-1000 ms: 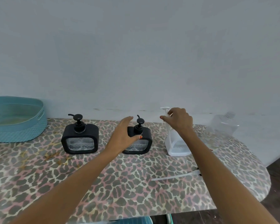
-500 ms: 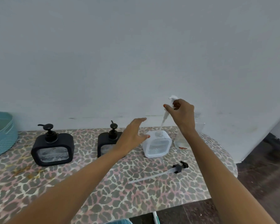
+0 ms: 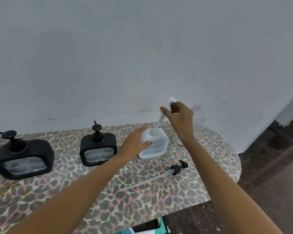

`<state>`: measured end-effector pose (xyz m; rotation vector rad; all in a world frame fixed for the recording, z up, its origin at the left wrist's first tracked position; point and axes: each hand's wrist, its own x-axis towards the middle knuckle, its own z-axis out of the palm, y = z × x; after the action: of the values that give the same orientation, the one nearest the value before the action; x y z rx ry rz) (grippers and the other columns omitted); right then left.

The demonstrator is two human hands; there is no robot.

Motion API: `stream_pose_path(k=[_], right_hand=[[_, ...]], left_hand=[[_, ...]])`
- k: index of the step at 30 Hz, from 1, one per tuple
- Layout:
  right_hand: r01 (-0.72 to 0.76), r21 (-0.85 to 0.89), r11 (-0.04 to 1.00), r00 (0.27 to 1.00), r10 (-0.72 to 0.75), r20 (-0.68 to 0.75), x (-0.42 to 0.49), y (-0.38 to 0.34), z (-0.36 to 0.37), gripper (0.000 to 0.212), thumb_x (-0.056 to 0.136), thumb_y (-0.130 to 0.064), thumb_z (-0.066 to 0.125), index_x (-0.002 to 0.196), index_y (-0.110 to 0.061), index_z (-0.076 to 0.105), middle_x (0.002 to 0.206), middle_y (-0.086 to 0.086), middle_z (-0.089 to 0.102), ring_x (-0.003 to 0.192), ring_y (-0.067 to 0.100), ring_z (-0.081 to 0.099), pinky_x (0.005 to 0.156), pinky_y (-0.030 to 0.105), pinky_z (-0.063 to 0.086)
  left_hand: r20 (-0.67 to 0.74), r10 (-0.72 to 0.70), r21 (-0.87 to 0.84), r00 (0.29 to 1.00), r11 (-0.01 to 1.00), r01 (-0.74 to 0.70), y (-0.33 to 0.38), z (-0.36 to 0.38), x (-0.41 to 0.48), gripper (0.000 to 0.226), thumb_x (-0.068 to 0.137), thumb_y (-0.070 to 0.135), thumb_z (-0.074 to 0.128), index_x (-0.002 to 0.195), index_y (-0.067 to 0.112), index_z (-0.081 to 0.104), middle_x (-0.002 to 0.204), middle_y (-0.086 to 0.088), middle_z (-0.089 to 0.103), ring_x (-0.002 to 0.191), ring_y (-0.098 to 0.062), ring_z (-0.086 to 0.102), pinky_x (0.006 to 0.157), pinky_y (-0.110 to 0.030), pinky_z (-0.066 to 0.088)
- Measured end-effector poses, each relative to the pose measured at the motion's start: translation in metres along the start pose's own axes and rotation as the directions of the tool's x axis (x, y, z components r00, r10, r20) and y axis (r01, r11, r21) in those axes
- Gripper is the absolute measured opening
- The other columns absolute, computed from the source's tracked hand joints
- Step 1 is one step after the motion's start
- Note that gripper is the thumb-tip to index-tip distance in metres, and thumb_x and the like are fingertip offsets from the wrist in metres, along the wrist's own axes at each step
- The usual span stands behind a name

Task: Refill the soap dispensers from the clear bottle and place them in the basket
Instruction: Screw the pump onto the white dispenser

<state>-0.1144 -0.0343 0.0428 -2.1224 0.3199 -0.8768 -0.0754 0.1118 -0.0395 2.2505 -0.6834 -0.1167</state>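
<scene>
A white square soap dispenser (image 3: pixel 156 146) stands near the table's back right. My left hand (image 3: pixel 135 143) holds its left side. My right hand (image 3: pixel 179 119) pinches the white pump head (image 3: pixel 171 100) above it, with the pump's tube (image 3: pixel 159 123) slanting down into the dispenser's neck. Two black dispensers with pumps on stand to the left, one (image 3: pixel 98 149) in the middle and one (image 3: pixel 23 157) at far left. The clear bottle (image 3: pixel 199 119) stands behind my right wrist, mostly hidden. The basket is out of view.
A loose black pump with a long clear tube (image 3: pixel 159 176) lies on the leopard-print table (image 3: pixel 142 208) in front of the white dispenser. A wall runs close behind the table. The table's rounded right end drops to dark floor (image 3: pixel 269 174).
My right hand has lifted the white pump up out of the white dispenser. My left hand has gone from the middle black dispenser to the white one. The view has swung right, losing the basket.
</scene>
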Motion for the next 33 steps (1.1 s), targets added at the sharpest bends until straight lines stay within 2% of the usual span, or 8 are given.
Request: stream_pose_path(k=[6,13,18,24,27,30,31,33], right_hand=[[0.000,-0.015,1.000,0.994,0.002,0.105,-0.017,0.018,0.019,0.030,0.077,-0.026,0.072,0.094,-0.002,0.064,0.078,0.001,0.060,0.074,0.014,0.058,0.070,0.021,0.047],[-0.003,-0.047,0.999,0.981,0.012,0.192,-0.034,0.036,0.038,0.029,0.080,-0.023,0.070,0.100,-0.003,0.063,0.093,0.009,0.067,0.084,0.019,0.060,0.072,0.017,0.041],[-0.024,-0.042,0.999,0.983,0.031,0.183,-0.040,0.042,0.045,0.031,0.079,-0.021,0.070,0.104,-0.003,0.063,0.098,0.009,0.067,0.086,0.016,0.058,0.077,0.021,0.043],[-0.065,-0.019,0.998,0.991,0.067,0.118,-0.046,0.044,0.049,0.029,0.075,-0.023,0.074,0.095,-0.005,0.060,0.088,0.007,0.064,0.081,0.018,0.058,0.074,0.025,0.045],[-0.121,-0.079,0.990,0.987,0.128,0.096,-0.046,0.045,0.056,0.035,0.073,-0.031,0.075,0.088,-0.012,0.050,0.083,0.002,0.054,0.076,0.016,0.051,0.067,0.021,0.038],[-0.136,-0.094,0.986,0.972,0.151,0.179,-0.045,0.041,0.057,0.047,0.076,-0.035,0.072,0.109,-0.011,0.050,0.105,0.003,0.053,0.097,0.017,0.050,0.086,0.026,0.039],[-0.154,-0.077,0.985,0.962,0.168,0.215,-0.043,0.039,0.054,0.052,0.078,-0.032,0.071,0.120,-0.010,0.048,0.116,0.002,0.053,0.107,0.017,0.049,0.094,0.029,0.038],[-0.182,-0.048,0.982,0.941,0.188,0.283,-0.040,0.037,0.046,0.050,0.081,-0.019,0.065,0.127,-0.014,0.047,0.123,0.000,0.054,0.114,0.015,0.049,0.099,0.032,0.037]], left_hand=[[-0.070,-0.003,-0.029,0.998,1.000,0.001,-0.002,0.002,-0.001,0.055,0.081,0.028,0.067,0.130,0.014,0.046,0.132,-0.007,0.052,0.117,-0.023,0.051,0.093,-0.027,0.037],[-0.102,-0.026,-0.104,0.994,0.994,0.015,-0.001,0.002,-0.002,0.055,0.077,0.025,0.071,0.127,0.011,0.050,0.127,-0.008,0.057,0.111,-0.023,0.055,0.088,-0.027,0.040],[-0.108,-0.020,-0.136,0.994,0.991,0.005,-0.002,0.003,-0.003,0.054,0.077,0.023,0.071,0.126,0.011,0.051,0.124,-0.008,0.059,0.108,-0.021,0.056,0.086,-0.024,0.041],[-0.121,-0.010,-0.146,0.993,0.989,-0.007,-0.002,0.003,-0.004,0.051,0.077,0.022,0.071,0.123,0.011,0.053,0.122,-0.008,0.060,0.107,-0.021,0.057,0.084,-0.023,0.041],[-0.119,-0.016,-0.155,0.993,0.988,-0.002,-0.003,0.004,-0.004,0.051,0.076,0.023,0.072,0.122,0.014,0.053,0.121,-0.005,0.060,0.108,-0.021,0.057,0.086,-0.024,0.042],[-0.121,-0.024,-0.174,0.992,0.985,0.003,-0.003,0.004,-0.003,0.046,0.075,0.022,0.072,0.117,0.015,0.056,0.117,-0.004,0.062,0.106,-0.021,0.058,0.087,-0.027,0.044],[-0.122,-0.023,-0.176,0.992,0.984,0.002,-0.003,0.004,-0.003,0.047,0.075,0.022,0.072,0.118,0.014,0.055,0.118,-0.005,0.062,0.107,-0.021,0.057,0.087,-0.028,0.044],[-0.121,-0.016,-0.169,0.992,0.986,-0.004,-0.003,0.003,-0.003,0.050,0.076,0.021,0.072,0.122,0.011,0.054,0.121,-0.007,0.060,0.107,-0.022,0.057,0.086,-0.026,0.042]])
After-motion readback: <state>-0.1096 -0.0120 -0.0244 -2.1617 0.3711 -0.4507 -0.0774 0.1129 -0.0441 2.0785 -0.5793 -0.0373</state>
